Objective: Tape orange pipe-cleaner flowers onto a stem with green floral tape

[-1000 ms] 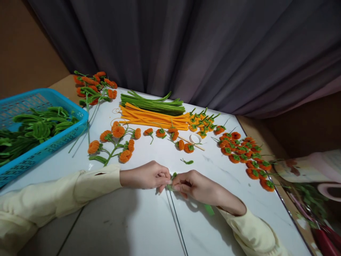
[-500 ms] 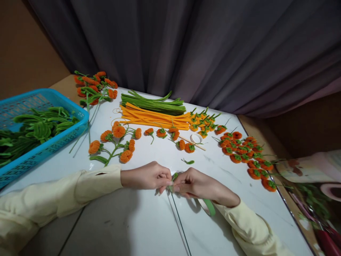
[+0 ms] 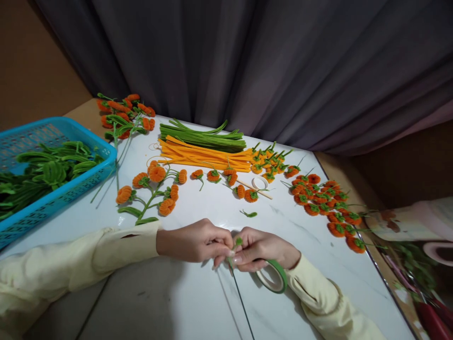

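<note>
My left hand point(image 3: 203, 241) and my right hand point(image 3: 260, 250) meet at the near middle of the table, both closed in a pinch. Between their fingertips is the top of a thin dark wire stem point(image 3: 240, 295), which slants down toward me. A small fuzzy green tip point(image 3: 238, 242) pokes up there. Under my right hand hangs a roll of green floral tape point(image 3: 278, 278), close to the palm. The fingers hide where the tape meets the stem.
A blue basket point(image 3: 67, 189) of fuzzy green leaves stands left. Ahead lie green pipe cleaners point(image 3: 205, 138), yellow pipe cleaners point(image 3: 205, 156) and a branch of orange pumpkins point(image 3: 157, 174). More orange pumpkins point(image 3: 318, 196) lie right. A small green piece point(image 3: 250, 214) lies beyond my hands.
My hands have shifted slightly toward me and right, turning the stem's top. The tape roll has swung up into fuller view beside my right hand.
</note>
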`<state>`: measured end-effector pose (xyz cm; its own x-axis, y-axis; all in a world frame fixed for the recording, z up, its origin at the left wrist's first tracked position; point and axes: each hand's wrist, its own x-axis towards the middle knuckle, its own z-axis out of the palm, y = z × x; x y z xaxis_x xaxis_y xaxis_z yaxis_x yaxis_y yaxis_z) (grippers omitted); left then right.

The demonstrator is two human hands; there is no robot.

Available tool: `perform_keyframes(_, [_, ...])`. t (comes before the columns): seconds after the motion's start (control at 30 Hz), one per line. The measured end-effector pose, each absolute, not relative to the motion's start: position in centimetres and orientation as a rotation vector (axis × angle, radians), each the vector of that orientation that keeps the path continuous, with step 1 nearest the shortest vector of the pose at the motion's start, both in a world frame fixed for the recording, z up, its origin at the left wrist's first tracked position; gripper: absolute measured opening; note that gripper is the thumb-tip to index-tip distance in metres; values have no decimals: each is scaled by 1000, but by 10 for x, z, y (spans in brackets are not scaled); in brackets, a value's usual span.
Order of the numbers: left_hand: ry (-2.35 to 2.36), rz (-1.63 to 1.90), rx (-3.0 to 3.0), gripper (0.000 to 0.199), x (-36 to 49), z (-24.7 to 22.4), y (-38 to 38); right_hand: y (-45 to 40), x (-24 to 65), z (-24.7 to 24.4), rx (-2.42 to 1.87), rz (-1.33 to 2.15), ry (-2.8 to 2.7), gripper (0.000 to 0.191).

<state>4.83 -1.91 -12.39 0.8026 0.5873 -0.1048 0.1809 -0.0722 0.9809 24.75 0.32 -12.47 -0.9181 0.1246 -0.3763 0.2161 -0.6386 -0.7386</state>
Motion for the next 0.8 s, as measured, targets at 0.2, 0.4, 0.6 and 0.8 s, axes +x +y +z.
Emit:
perform_keyframes(0.2, [539,396,1835,22,50,-120,-27,-4,242,-133,464,-2763,1250,19])
perform_keyframes(0.4, [425,312,2125,30,49,-112,-29,-13,239,-145,419,-2831,1052,23])
perform_keyframes(0.6, [433,419,2067,39,49,-108,-28,-19,236,-137,415,-2923,1001,22])
perform_keyframes(0.8, [447,663,1993,35,45,-106,-15,-19,243,-115,778,-2942,1257,27])
